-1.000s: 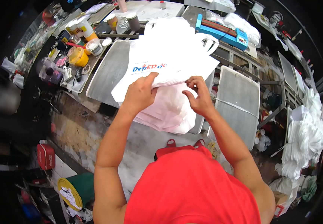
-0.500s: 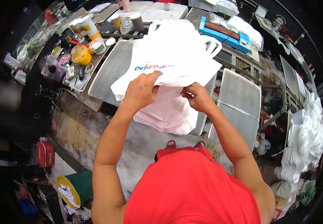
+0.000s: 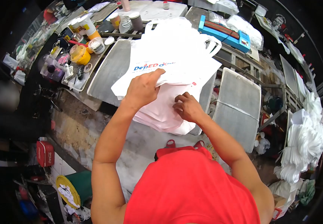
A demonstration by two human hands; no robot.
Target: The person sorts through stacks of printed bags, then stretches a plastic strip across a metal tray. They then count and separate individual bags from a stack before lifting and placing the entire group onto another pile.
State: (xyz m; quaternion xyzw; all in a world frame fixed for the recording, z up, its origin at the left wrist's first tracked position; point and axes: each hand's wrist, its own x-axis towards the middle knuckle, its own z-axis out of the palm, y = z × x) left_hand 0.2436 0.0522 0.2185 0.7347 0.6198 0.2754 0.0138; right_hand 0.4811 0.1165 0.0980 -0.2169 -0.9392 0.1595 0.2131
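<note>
A stack of white tote bags (image 3: 169, 48) with loop handles, printed "DepED" in blue and red, lies spread over a grey board (image 3: 109, 71). My left hand (image 3: 144, 87) grips the folded-back lower edge of the upper bags, thumb and fingers closed around it. Below that fold, more white bags (image 3: 161, 115) hang towards me over the board's near edge, and a small red print shows at their right. My right hand (image 3: 188, 107) is over these lower bags, its fingers bent and apart, holding nothing.
A second grey board (image 3: 238, 108) lies to the right. Behind it stands a blue device (image 3: 225, 35), probably a sealer. Ink tubs, including a yellow one (image 3: 80, 55), crowd the left. White bags (image 3: 305, 145) pile up at far right; a green bin (image 3: 75, 188) lies at lower left.
My right hand has let go of the bags' folded edge and moved down and left over the lower bags. The left hand keeps its hold almost in place.
</note>
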